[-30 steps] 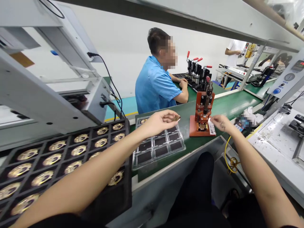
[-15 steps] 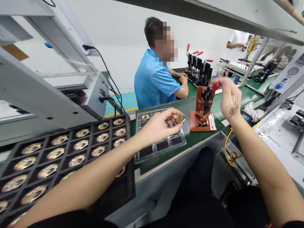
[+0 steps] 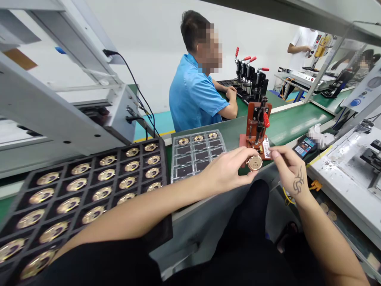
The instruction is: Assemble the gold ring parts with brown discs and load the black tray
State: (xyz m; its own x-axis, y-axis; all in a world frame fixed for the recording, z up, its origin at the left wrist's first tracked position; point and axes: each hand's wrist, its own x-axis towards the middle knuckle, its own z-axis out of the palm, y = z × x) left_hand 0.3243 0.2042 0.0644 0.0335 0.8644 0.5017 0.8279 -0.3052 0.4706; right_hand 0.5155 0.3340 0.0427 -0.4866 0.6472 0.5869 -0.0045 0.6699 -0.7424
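My left hand is closed on a rose-gold watch case, gripping it by its edge between thumb and fingers. The flat back, with small printed marks, faces me. To its right is my right hand, fingers loosely bent and apart, with nothing visible in them; the fingertips are slightly blurred and point toward the case without touching it. Just behind both hands stands a red-brown toggle press with a red handle hanging down. The watch case and fingers partly hide its base.
A black compartment tray with many gold watch cases lies left. Beside it, a clear plastic tray has several cases in its back row. A co-worker in blue sits opposite, near black toggle presses. A keypad device lies right.
My right hand has let go of the press handle and come down toward the watch case. My left hand has carried the case right, from above the clear tray to before the press.
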